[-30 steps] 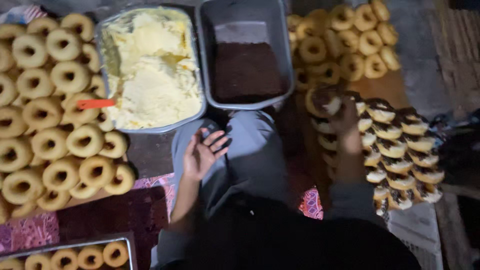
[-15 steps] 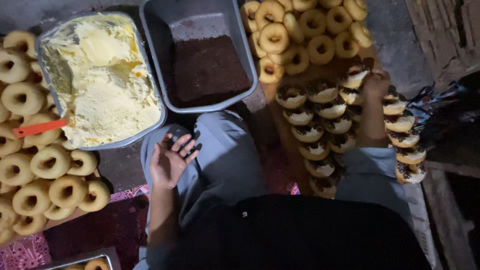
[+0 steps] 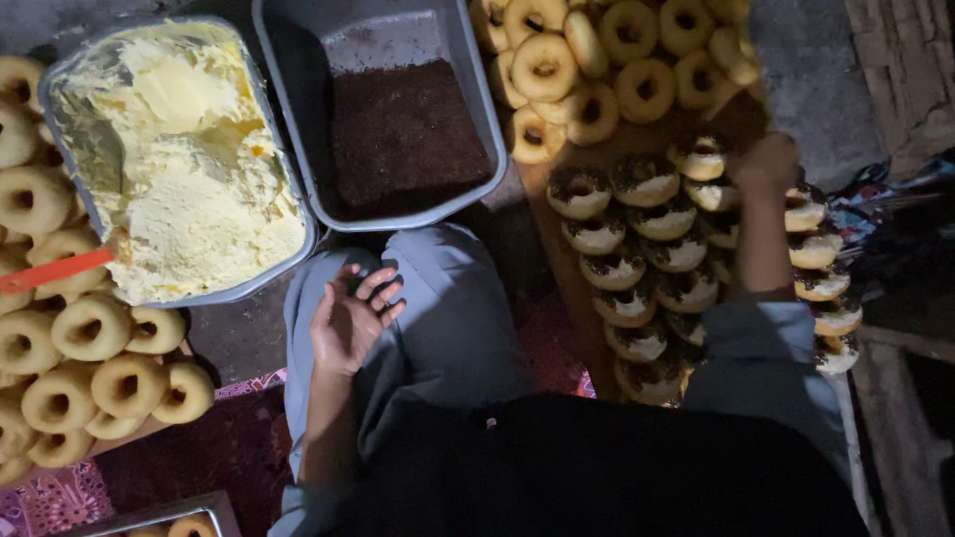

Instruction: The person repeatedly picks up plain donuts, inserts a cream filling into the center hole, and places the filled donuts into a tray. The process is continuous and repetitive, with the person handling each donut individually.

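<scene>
Since a second ago your right hand [image 3: 764, 164] has shifted among the topped doughnuts [image 3: 637, 234] at 2 o'clock, grip unclear | left hand [image 3: 350, 318] rests spread, palm up on your knee [image 3: 448, 298], keeping messy fingers clear.

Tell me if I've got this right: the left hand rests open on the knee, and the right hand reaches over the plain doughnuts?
Not quite. In the head view the right hand reaches over the topped doughnuts, not the plain ones. The left hand does rest open on the knee.
</scene>
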